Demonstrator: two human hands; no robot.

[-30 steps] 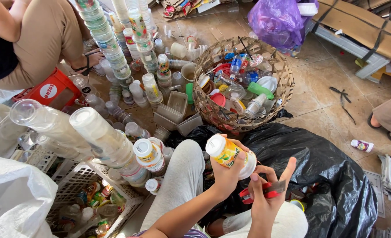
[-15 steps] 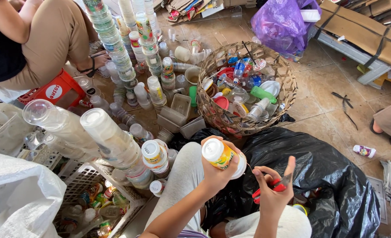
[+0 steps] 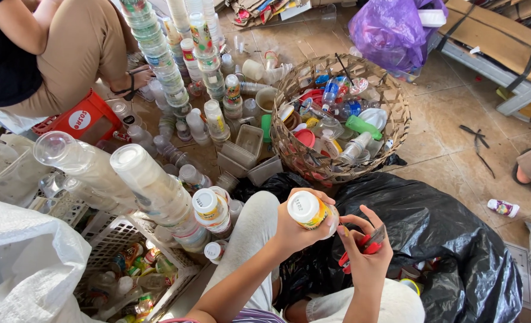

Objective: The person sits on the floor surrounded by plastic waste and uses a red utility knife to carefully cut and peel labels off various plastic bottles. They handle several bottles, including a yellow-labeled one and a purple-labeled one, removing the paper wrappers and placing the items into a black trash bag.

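My left hand [image 3: 294, 229] grips a small plastic bottle [image 3: 311, 210] with a white cap and a yellow label, held over my lap. My right hand [image 3: 366, 258] is just to its right, closed around a red-handled cutter [image 3: 361, 246] whose tip points at the bottle's side. Both hands hover above a large black plastic bag [image 3: 439, 239] and my light trousers [image 3: 250, 239].
A woven basket [image 3: 397, 128] full of mixed plastic bottles stands ahead. Tall stacks of clear cups [image 3: 158, 42] and nested cups [image 3: 152, 185] lie left. A white crate [image 3: 119, 230], a white sack [image 3: 20, 269], a purple bag [image 3: 391, 27], a red stool [image 3: 80, 116] and a seated person [image 3: 44, 54] surround me.
Both hands have shifted slightly left and lower in view; the right hand's fingers have curled closer around the cutter, now nearer the bottle.
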